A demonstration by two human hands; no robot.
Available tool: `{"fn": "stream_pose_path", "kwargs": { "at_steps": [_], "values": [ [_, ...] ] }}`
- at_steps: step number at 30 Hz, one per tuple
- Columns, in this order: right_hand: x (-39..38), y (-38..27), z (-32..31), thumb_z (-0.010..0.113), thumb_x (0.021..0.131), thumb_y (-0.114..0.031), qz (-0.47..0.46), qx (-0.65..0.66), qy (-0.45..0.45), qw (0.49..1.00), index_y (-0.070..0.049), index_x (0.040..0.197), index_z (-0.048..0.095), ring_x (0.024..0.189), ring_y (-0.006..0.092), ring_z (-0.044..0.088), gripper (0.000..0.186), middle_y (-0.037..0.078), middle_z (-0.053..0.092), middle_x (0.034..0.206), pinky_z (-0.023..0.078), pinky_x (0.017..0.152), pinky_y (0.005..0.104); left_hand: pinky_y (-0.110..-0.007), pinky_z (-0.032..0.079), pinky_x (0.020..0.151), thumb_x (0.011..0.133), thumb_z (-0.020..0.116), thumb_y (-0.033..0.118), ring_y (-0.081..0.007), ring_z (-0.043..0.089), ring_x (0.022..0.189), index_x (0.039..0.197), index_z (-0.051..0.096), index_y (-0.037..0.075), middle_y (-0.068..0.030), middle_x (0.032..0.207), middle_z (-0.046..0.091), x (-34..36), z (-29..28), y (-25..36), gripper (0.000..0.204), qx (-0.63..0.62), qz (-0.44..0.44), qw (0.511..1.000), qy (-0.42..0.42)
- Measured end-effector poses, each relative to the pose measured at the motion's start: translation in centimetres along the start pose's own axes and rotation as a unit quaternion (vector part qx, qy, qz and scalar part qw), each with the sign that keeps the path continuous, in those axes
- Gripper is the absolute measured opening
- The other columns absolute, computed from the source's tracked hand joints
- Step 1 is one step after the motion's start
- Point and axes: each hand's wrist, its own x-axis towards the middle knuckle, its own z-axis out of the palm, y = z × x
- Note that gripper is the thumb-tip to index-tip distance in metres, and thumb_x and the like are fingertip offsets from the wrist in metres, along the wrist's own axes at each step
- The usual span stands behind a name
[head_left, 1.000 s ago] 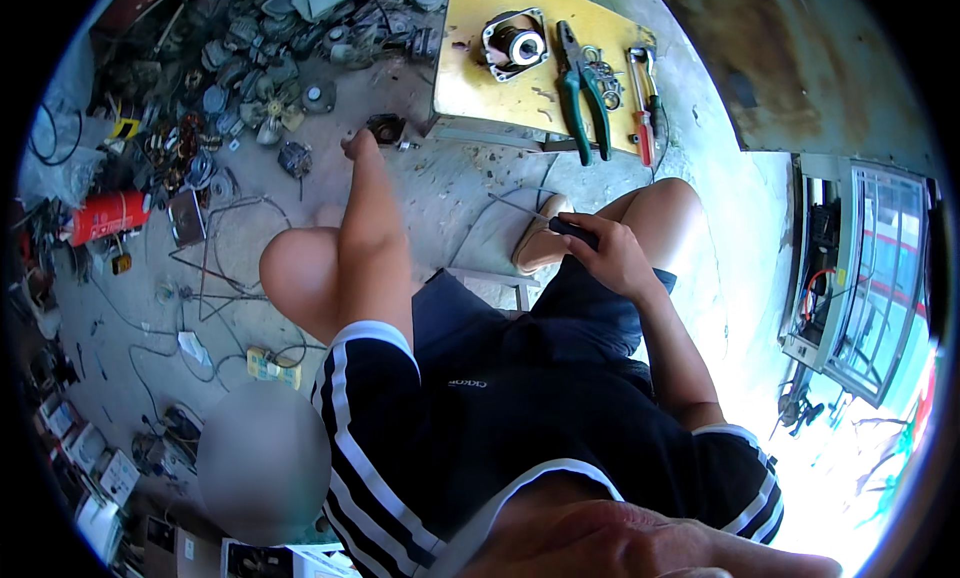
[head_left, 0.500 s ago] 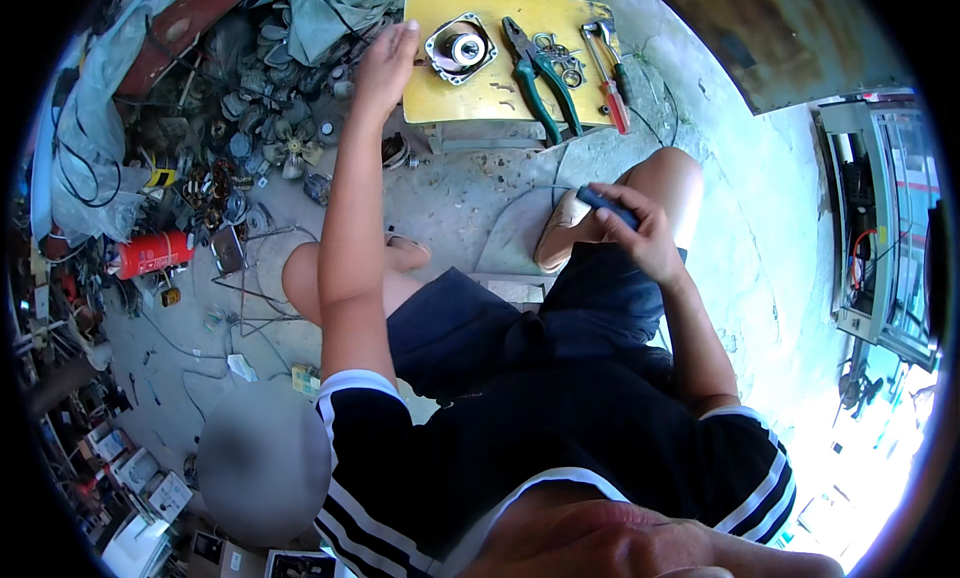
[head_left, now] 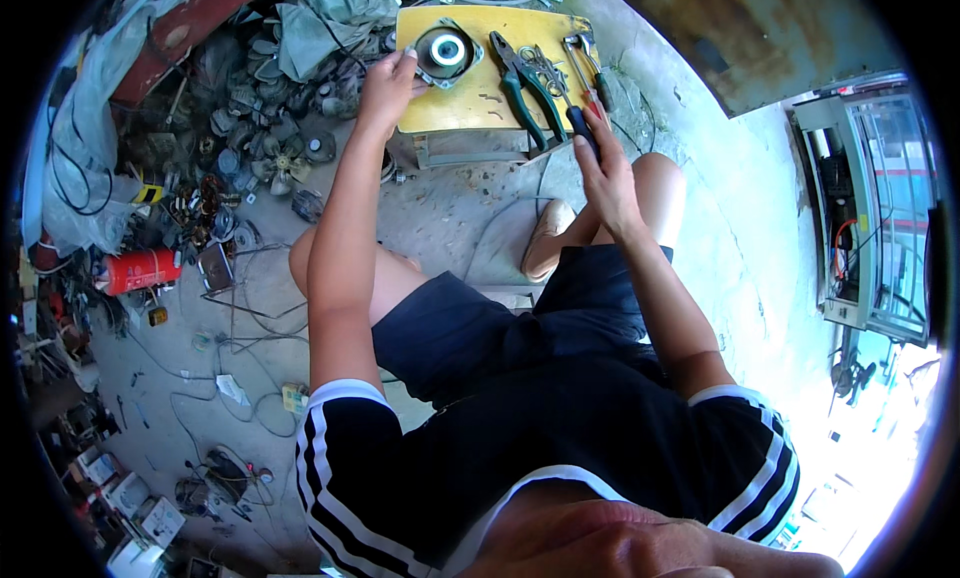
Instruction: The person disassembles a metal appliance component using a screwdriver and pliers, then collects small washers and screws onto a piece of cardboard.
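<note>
On the yellow board [head_left: 450,116] at the far middle, my left hand [head_left: 388,90] grips the left edge of a round metal motor end cover [head_left: 443,53]. Its face shows a pale ring around a dark centre. A dark-handled screwdriver [head_left: 582,130] is in my right hand [head_left: 612,186], just off the board's near right corner, its thin shaft pointing forward. Left of that hand lie large green-handled pliers [head_left: 526,93]. Small metal rings [head_left: 541,68] sit beyond them. A red-handled tool [head_left: 593,100] and a dark-green-handled one [head_left: 600,83] rest along the right edge.
Heaped motor parts and fan pieces [head_left: 270,148] cover the floor at left, near a red cylinder [head_left: 140,271]. Cables [head_left: 235,328] trail over the concrete. A rusty metal panel [head_left: 740,38] hangs at the far right, and a glass-fronted cabinet [head_left: 880,218] stands beyond it.
My right hand has moved forward with the screwdriver, from above my knee to the board's corner. My left hand has taken hold of the motor end cover, which now shows a different face.
</note>
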Motion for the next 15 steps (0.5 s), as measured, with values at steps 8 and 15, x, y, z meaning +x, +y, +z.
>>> {"fn": "stream_pose_path", "kwargs": {
  "at_steps": [8, 15],
  "values": [
    [5.7, -2.4, 7.9, 0.056, 0.092, -0.021, -0.122, -0.198, -0.040, 0.972, -0.019, 0.132, 0.056, 0.097, 0.0324, 0.059, 0.040, 0.014, 0.060, 0.105, 0.044, 0.086, 0.0455, -0.040, 0.059, 0.084, 0.098, 0.056, 0.027, -0.0307, 0.068, 0.094, 0.120, 0.052, -0.004, -0.0132, 0.112, 0.058, -3.2, -4.2, 3.7, 0.038, -0.216, -0.023, 0.975, 0.042],
    [7.3, -3.6, 11.2, 0.059, 0.089, -0.028, -0.140, -0.357, -0.072, 0.921, -0.023, 0.122, 0.065, 0.110, 0.0306, 0.056, 0.034, 0.007, 0.061, 0.117, 0.041, 0.091, 0.0493, -0.042, 0.058, 0.085, 0.096, 0.060, 0.029, -0.0309, 0.068, 0.093, 0.117, 0.053, -0.002, -0.0113, 0.110, 0.058, -6.8, -5.6, 5.2, 0.038, -0.255, -0.012, 0.966, 0.049]
  ]
}}
